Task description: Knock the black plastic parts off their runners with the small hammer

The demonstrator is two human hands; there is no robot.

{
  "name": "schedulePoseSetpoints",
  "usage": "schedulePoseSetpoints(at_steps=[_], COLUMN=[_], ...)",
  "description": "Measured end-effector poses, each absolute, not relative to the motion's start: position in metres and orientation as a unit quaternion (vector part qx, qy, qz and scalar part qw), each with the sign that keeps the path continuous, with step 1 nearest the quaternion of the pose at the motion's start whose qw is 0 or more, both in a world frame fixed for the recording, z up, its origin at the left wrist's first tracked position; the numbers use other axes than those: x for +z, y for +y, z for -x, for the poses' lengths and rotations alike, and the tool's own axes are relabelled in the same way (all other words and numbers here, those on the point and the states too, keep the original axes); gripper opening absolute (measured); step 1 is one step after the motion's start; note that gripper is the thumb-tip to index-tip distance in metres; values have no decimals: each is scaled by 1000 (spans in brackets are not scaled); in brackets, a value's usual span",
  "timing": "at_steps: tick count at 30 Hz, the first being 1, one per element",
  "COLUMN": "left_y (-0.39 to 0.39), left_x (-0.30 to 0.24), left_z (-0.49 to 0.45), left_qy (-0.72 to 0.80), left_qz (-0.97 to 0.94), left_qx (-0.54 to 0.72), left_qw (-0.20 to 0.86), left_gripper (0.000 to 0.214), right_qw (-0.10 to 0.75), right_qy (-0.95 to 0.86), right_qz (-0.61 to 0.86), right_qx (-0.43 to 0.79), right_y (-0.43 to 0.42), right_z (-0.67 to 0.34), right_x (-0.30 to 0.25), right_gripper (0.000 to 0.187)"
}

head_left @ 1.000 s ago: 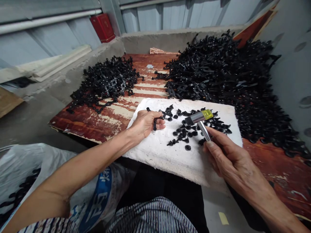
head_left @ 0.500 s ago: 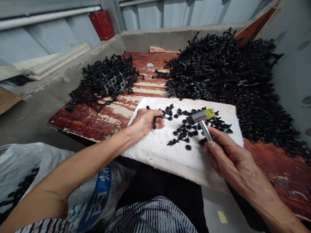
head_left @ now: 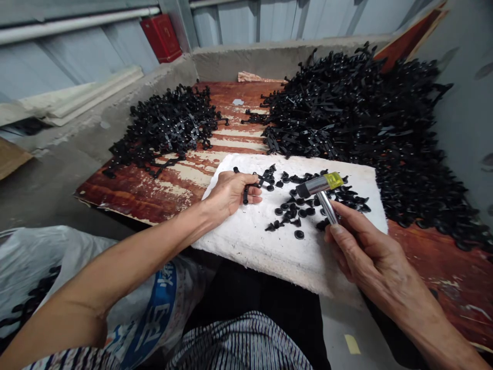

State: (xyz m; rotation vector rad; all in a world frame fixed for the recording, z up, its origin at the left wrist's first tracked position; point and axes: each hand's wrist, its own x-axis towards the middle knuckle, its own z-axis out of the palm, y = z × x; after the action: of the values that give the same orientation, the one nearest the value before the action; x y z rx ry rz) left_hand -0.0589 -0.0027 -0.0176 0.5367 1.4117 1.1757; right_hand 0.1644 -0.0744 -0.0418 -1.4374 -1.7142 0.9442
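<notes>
Gripping a silver metal hammer [head_left: 320, 185] tipped black and yellow, the right hand [head_left: 362, 245] curls tight; the left hand [head_left: 230, 194] pinches a slim, jointed black linkage [head_left: 245, 196].

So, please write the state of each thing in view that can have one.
Left fingers: closed on a black jointed part
Right fingers: closed on the hammer
Hammer: held, its head over the white pad
White pad: spread on the tabletop
Small black pieces: loose, scattered on the pad
Left black pile: heaped
Right black pile: heaped, larger
Tabletop: worn, red coating partly gone
Plastic bag: open, black items inside
</notes>
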Motion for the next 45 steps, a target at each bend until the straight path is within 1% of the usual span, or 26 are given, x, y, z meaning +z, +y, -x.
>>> schedulePoseSetpoints(at_steps=[4,7,11,14,19,20,21,24,26,29,30,33,34,38,41,42,45], left_y=[-1,1,3,5,5,6,6,6,6,7,8,10,11,11,9,9,10], left_x=[-18,-20,-21,-20,-23,-24,-24,-25,-25,-26,-28,-33,-34,-35,-34,-33,-29], left_z=[58,60,61,60,63,63,64,64,64,65,65,68,69,70,69,69,68], left_qy=[617,622,621,636,642,639,639,645,646,636,634,631,632,629,627,626,619], left_qz=[-241,-265,-290,-299,-333,-337,-336,-320,-316,-332,-333,-320,-319,-335,-325,-322,-314], left_qx=[497,496,500,492,467,464,463,464,465,462,461,464,464,456,452,452,456], left_qw=[561,544,528,515,509,512,515,517,517,522,525,533,533,533,545,548,557], left_gripper=[20,21,25,26,21,19,18,16,16,15,15,16,16,13,14,14,16], right_qw=[348,326,310,309,198,192,201,263,267,206,200,246,248,183,224,222,180], right_qy=[-680,-712,-773,-807,-857,-861,-862,-855,-856,-877,-881,-862,-858,-877,-863,-860,-867], right_qz=[550,538,496,466,465,461,456,443,442,432,429,442,448,441,449,457,460], right_qx=[338,312,246,190,100,94,89,59,38,29,32,39,39,45,49,47,60], right_y=[-74,-74,-68,-57,-37,-36,-35,-36,-37,-39,-39,-41,-42,-42,-43,-43,-44], right_z=[-162,-161,-155,-147,-136,-136,-136,-136,-136,-135,-134,-132,-131,-128,-127,-126,-123], right_x=[-39,-39,-37,-30,-18,-17,-16,-15,-17,-18,-17,-11,-10,-12,-17,-18,-18], right_gripper=[50,49,48,52,60,60,60,59,60,61,60,59,60,57,59,60,61])
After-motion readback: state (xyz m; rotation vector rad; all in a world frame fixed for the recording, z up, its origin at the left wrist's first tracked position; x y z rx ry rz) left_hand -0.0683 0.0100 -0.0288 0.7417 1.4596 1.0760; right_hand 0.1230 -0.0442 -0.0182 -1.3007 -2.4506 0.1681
